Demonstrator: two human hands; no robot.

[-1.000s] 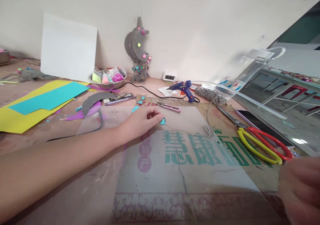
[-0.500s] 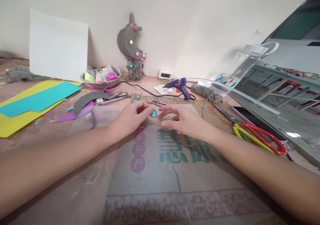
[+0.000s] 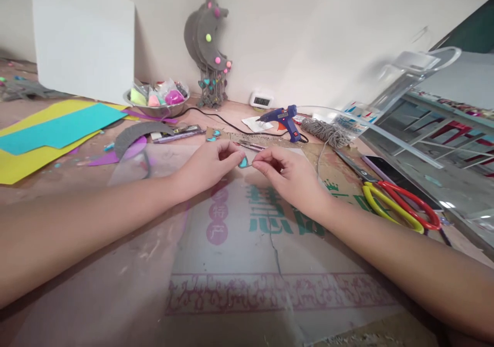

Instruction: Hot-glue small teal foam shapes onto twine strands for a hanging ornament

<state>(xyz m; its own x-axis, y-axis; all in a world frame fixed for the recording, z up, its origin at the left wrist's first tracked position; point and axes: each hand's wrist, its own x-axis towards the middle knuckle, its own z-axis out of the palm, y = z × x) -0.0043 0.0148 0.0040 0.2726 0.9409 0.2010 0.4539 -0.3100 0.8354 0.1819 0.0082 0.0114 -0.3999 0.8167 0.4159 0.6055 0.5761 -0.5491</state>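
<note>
"as the left hand (image 3: 210, 167) faces the right hand (image 3: 290, 175) over a translucent sheet (image 3: 231, 259), where is the small teal piece (image 3: 243, 163)?"

"pinched in the left fingers, above the sheet."

"and the right fingers?"

"pressed together on a thin gray cord (image 3: 249, 165) at the piece's edge. beyond, a blue glue gun (image 3: 283, 118) rests on the surface (image 3: 231, 113)."

Soft, pale light, dimmer at the near edge.
The board (image 3: 85, 43) shades the wall (image 3: 309, 33) on its right; the sheet (image 3: 154, 257) carries hazy sheen; glare dots beside the phone (image 3: 395, 175); wide-angle distortion stretches the arms (image 3: 88, 223).
</note>
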